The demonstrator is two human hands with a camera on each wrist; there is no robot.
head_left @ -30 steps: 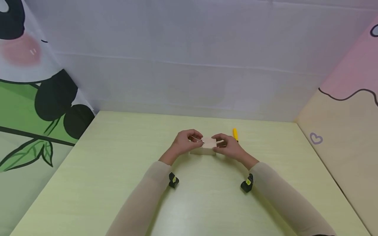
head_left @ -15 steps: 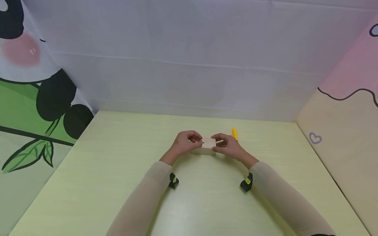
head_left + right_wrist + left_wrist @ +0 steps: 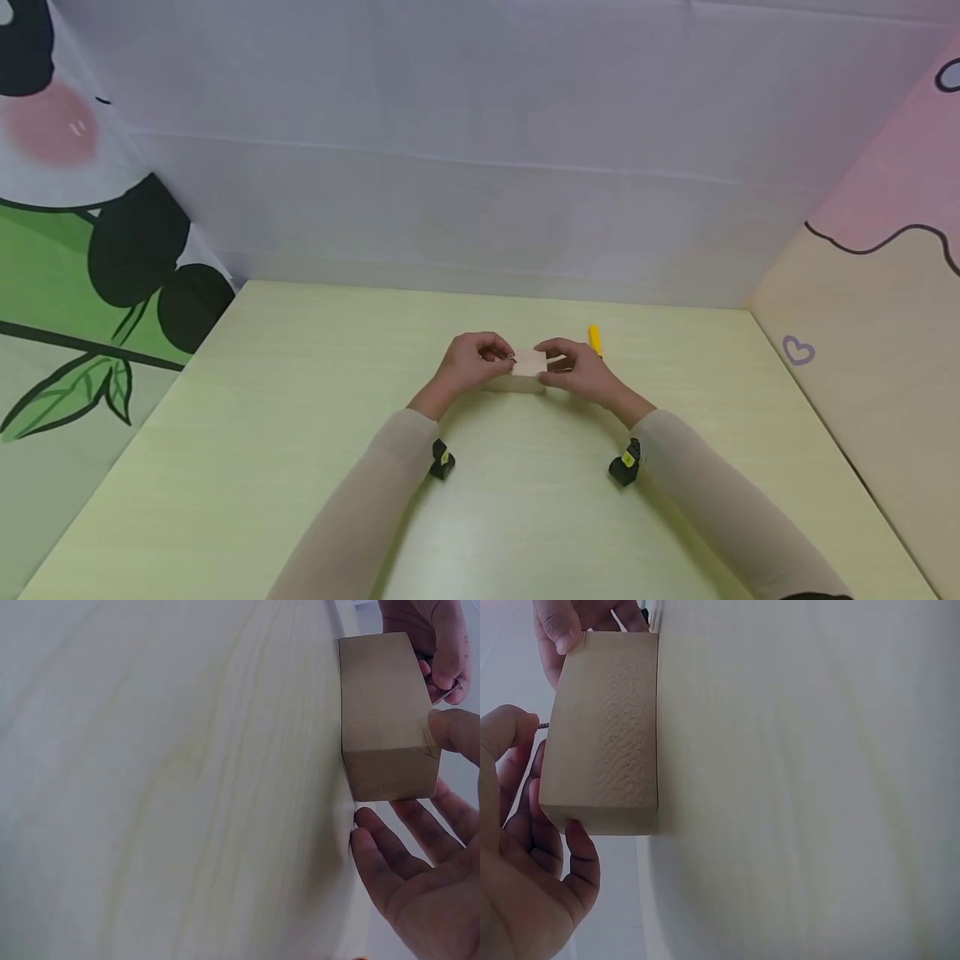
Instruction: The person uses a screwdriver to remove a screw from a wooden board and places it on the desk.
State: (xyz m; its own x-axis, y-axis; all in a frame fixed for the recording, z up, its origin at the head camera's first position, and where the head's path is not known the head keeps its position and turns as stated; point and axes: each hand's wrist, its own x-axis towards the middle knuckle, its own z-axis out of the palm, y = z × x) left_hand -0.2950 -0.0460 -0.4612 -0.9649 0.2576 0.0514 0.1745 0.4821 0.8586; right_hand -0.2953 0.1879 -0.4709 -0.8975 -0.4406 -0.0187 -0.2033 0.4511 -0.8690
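A pale wooden block rests on the table between both hands. My left hand pinches a small threaded screw between thumb and forefinger, right at the block's top face. Its other fingers reach round the block's left end, one fingertip against that end in the left wrist view. At the opposite end, my right hand grips the block, with the thumb on the near top edge and fingers at the far side. In the right wrist view the block hides part of the left fingers.
A yellow handle lies just behind the right hand, its lower part hidden. The light wood-grain table meets a pale cloth backdrop behind, with printed panels on both sides.
Hands and block stay almost in place. The screw at the left fingertips has tilted slightly and less of it shows; the head view has shifted a little.
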